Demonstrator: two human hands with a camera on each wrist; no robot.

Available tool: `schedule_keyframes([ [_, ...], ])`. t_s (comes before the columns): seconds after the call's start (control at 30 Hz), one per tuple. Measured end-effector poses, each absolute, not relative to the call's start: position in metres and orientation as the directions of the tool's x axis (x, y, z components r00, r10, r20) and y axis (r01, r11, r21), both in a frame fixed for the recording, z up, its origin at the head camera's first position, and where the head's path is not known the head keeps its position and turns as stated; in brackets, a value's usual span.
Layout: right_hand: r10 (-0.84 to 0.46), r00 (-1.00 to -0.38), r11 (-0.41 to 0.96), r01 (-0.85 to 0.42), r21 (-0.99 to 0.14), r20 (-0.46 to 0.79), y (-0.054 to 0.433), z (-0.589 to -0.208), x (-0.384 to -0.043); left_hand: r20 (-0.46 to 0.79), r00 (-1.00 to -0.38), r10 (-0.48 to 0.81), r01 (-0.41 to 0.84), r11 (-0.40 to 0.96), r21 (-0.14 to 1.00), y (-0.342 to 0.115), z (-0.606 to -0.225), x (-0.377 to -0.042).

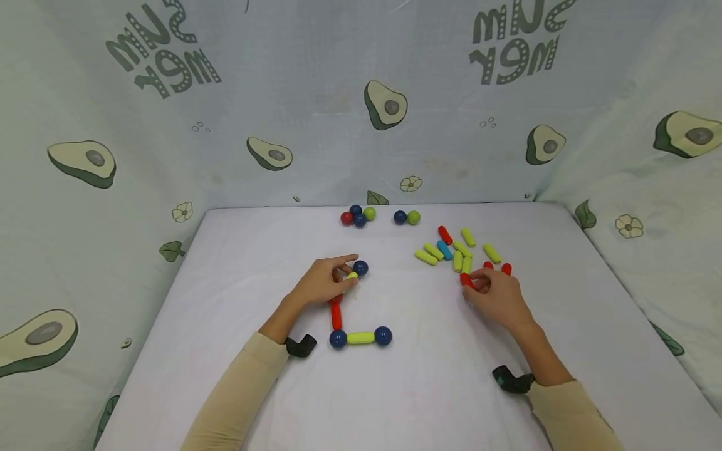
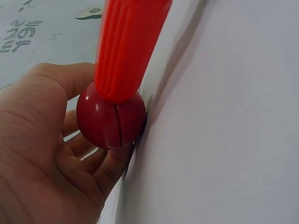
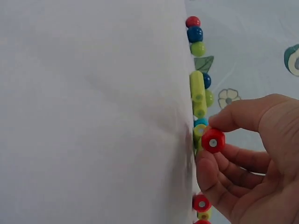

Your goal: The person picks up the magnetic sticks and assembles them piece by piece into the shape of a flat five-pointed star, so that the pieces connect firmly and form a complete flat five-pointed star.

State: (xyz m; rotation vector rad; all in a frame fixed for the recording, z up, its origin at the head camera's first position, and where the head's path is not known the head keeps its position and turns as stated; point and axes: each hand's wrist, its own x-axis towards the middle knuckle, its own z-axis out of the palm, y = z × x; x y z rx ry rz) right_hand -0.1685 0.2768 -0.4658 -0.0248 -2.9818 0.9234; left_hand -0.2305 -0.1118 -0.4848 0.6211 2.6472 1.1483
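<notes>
In the head view my left hand (image 1: 324,282) grips a yellow-green rod (image 1: 352,275) with a dark blue ball (image 1: 361,268) at its far end. A red ball (image 2: 111,116) sits by the palm, joined to a red rod (image 2: 131,46). That rod runs down to a blue ball (image 1: 338,339), from which another yellow-green rod (image 1: 361,338) leads to a second blue ball (image 1: 383,336). My right hand (image 1: 499,294) pinches a red rod (image 3: 213,141) between thumb and fingers, its end showing a silvery dot, at the near edge of the loose rods.
Loose yellow-green rods (image 1: 425,257), a blue rod (image 1: 444,250) and red rods (image 1: 445,235) lie at right. Behind them are a blue ball (image 1: 400,217) and a green ball (image 1: 413,217). More balls cluster around a red ball (image 1: 346,218). A printed cloth (image 1: 316,113) hangs behind the table.
</notes>
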Motion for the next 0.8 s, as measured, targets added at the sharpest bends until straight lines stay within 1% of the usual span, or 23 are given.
schedule_keyframes([
  [0.13, -0.003, -0.998, 0.819, -0.040, -0.572, 0.065, 0.268, -0.460, -0.172, 0.007, -0.896, 0.444, 0.308, 0.610, 0.731, -0.111, -0.486, -0.231],
  [0.23, -0.025, -0.997, 0.805, -0.062, -0.590, 0.071, 0.254, -0.455, -0.175, 0.006, -0.894, 0.447, 0.309, 0.607, 0.732, -0.111, -0.486, -0.231],
  [0.6, -0.165, -0.986, 0.739, -0.132, -0.661, 0.012, 0.179, -0.460, -0.186, -0.013, -0.891, 0.455, 0.289, 0.588, 0.755, -0.113, -0.485, -0.230],
  [0.8, -0.241, -0.970, 0.709, -0.174, -0.684, -0.003, 0.149, -0.466, -0.194, -0.009, -0.885, 0.466, 0.300, 0.585, 0.753, -0.113, -0.484, -0.231],
])
